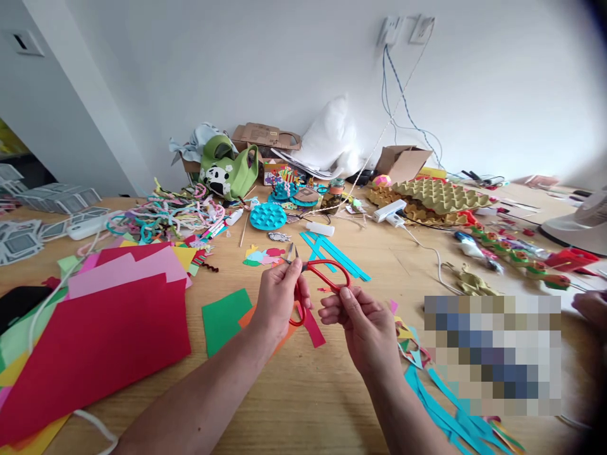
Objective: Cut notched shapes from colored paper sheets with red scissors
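Observation:
Both my hands are on a pair of red-handled scissors (327,264) above the middle of the table. My left hand (281,292) grips them around the pivot, with the blade tips poking up past the thumb. Between thumb and fingers, my right hand (361,321) pinches the end of one handle loop. Below lie a green paper sheet (226,321), an orange paper piece (283,341) partly hidden by my left hand, and a dark pink paper strip (313,327). Beyond the scissors are blue paper strips (339,256) and small colourful paper cutouts (263,256).
Large red paper sheets (128,341) cover the left, crossed by a white cable. Blue strips (441,411) are heaped at lower right. Behind are a green bag (232,167), pipe cleaners (165,215), a blue round tray (268,217) and egg cartons (441,193). Another person's hand (590,308) shows at right.

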A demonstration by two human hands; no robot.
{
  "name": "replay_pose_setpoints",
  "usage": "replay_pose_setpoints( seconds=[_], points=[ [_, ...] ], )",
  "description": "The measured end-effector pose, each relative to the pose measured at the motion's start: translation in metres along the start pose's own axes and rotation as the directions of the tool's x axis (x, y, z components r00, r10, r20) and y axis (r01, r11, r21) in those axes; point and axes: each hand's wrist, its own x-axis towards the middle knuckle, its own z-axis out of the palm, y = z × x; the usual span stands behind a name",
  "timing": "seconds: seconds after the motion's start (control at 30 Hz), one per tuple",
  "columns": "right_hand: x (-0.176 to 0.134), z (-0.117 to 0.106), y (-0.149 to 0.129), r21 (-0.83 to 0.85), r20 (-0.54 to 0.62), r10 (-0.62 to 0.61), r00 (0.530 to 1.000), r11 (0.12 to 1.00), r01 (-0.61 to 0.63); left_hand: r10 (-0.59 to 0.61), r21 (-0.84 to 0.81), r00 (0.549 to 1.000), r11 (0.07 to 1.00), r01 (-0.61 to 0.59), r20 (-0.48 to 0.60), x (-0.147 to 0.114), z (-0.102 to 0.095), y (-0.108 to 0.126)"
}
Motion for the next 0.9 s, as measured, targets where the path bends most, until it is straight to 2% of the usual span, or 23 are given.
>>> replay_pose_setpoints(
  seconds=[0.17, 0.4, 0.67, 0.9],
  points=[
    [0.002, -0.001, 0.001, 0.032, -0.059, 0.008, 0.998, 0.999, -0.006, -0.032, -0.084, 0.999, 0.996, 0.031, -0.017, -0.004, 0.006, -0.009],
    [0.002, 0.001, 0.002, 0.056, -0.123, -0.005, 0.992, 0.998, 0.012, -0.040, -0.095, 0.999, 0.995, 0.040, -0.004, -0.006, 0.008, -0.015],
    [0.003, -0.005, -0.003, 0.034, -0.058, 0.090, 0.994, 0.996, -0.088, -0.093, -0.084, 0.996, 0.992, 0.092, -0.013, -0.004, 0.007, -0.010],
    [0.007, -0.009, -0.002, 0.014, 0.003, 0.176, 0.984, 0.984, -0.176, -0.128, -0.050, 0.990, 0.990, 0.131, 0.060, -0.005, 0.007, -0.011]
  ],
)
